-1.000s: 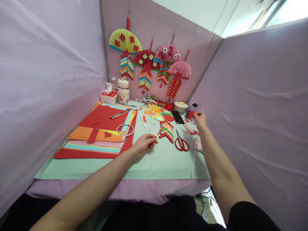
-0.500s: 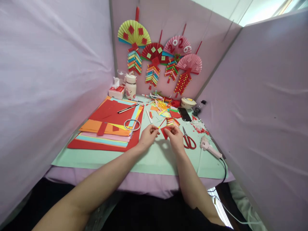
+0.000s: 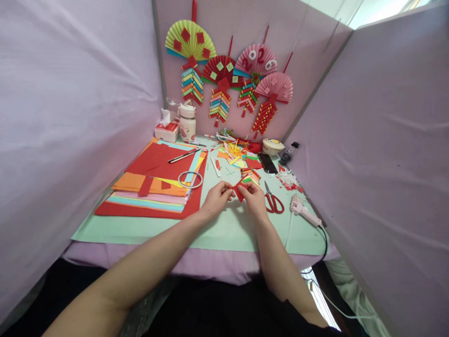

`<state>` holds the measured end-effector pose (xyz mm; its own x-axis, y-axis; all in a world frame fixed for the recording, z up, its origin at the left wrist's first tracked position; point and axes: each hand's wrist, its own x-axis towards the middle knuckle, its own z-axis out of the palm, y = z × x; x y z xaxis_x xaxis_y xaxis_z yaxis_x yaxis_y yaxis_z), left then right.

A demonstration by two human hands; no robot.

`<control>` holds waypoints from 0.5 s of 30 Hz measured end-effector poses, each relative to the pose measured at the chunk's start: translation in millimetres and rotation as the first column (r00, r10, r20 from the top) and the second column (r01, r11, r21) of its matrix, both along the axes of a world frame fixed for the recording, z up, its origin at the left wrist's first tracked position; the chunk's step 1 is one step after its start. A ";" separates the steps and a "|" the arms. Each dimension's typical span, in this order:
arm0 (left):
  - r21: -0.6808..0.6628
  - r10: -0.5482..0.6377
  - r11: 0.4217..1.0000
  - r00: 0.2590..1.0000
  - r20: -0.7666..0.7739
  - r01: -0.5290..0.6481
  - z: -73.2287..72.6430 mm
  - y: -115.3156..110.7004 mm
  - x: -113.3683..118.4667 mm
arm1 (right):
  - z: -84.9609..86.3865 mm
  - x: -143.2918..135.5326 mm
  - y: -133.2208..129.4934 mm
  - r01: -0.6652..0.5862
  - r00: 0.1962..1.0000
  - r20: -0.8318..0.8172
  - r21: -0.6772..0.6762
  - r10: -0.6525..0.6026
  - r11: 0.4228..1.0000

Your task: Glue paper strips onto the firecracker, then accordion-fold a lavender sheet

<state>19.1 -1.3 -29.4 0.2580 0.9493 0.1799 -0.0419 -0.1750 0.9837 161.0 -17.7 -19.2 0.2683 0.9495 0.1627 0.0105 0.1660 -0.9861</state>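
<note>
One red paper [image 3: 239,192] pinched in right hand [image 3: 254,198]; left hand [image 3: 216,196] beside, curled, hold unclear.

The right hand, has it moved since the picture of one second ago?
Yes, leftward. Judged against the red-handled scissors, the right hand was to their right and is now to their left, close to the left hand.

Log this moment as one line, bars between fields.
right hand: holding red paper | left hand: beside it, grasp unclear | scissors: beside right hand | glue gun: untouched
</note>
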 end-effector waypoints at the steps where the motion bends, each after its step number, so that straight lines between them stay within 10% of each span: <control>1: -0.015 -0.014 1.000 1.000 0.015 0.014 -1.1 0.7 0.4 | 1.0 -0.2 -0.4 0.009 1.000 0.014 0.000 -0.009 1.000; 15: -0.126 0.036 0.992 0.995 0.090 -0.025 -0.4 6.2 0.8 | 3.1 0.5 -4.5 0.048 0.999 0.020 0.039 -0.049 0.998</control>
